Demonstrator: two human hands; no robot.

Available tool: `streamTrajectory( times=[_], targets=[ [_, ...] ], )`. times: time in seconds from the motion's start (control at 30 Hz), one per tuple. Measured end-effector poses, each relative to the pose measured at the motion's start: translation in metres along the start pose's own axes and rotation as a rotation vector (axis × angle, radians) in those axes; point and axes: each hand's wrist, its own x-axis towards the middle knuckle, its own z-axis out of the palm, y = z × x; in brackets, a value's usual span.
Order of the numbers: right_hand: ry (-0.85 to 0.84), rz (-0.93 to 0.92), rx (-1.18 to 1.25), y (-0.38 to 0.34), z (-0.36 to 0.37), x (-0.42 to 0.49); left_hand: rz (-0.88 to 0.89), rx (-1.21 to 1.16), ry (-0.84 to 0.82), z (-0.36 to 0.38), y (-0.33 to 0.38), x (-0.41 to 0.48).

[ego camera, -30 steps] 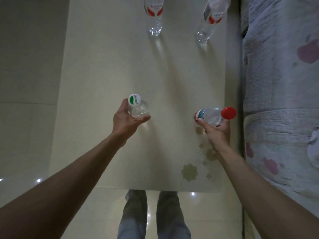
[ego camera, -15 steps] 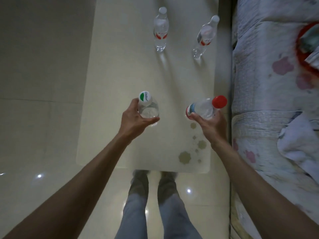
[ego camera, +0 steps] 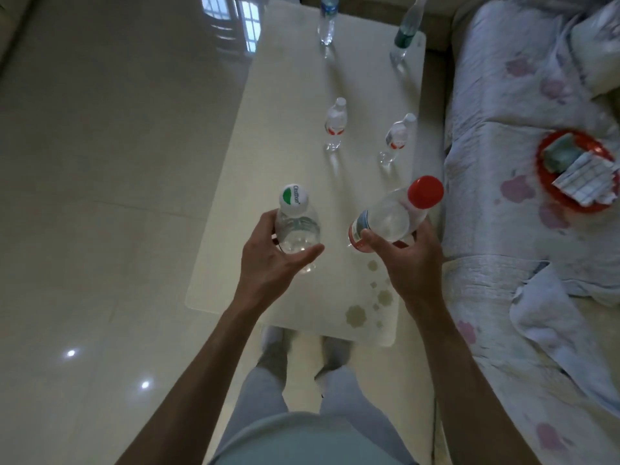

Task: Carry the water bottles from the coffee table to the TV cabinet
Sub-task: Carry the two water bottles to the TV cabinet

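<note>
A green-cap bottle point(ego camera: 297, 226) is upright above the near end of the table point(ego camera: 288, 95), with the left hand point(ego camera: 271, 260) curled round its body. Its white-and-green cap seems to read "Cestbon". A red-cap bottle point(ego camera: 392, 216) tilts right above the table's near right side, clamped by the right hand point(ego camera: 409, 260). Two red-labelled bottles point(ego camera: 334, 124) stand mid-table, and a far pair point(ego camera: 327, 18) stands at its far end.

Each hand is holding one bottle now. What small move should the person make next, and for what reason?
Probably turn away from the coffee table and look for the TV cabinet, which is not in view. The left hand grips the white-capped bottle, the right hand the red-capped bottle, so neither can take another.
</note>
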Motion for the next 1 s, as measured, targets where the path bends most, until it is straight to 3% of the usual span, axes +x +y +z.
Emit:
streamTrajectory(
  times=[0.27, 0.53, 1.0],
  targets=[
    [-0.281, -0.135, 0.042, -0.039, -0.027, -0.023, 0.001, -0.101, 0.206, -0.005, 0.028, -0.064],
    [-0.444, -0.28, 0.017, -0.067, -0.037, -0.043, -0.034, -0.192, 0.427, -0.015, 0.047, -0.135],
    [-0.769, -0.425, -0.053, -0.121, 0.035, -0.14, -0.086, -0.198, 0.683, -0.098, 0.011, -0.247]
  ],
)
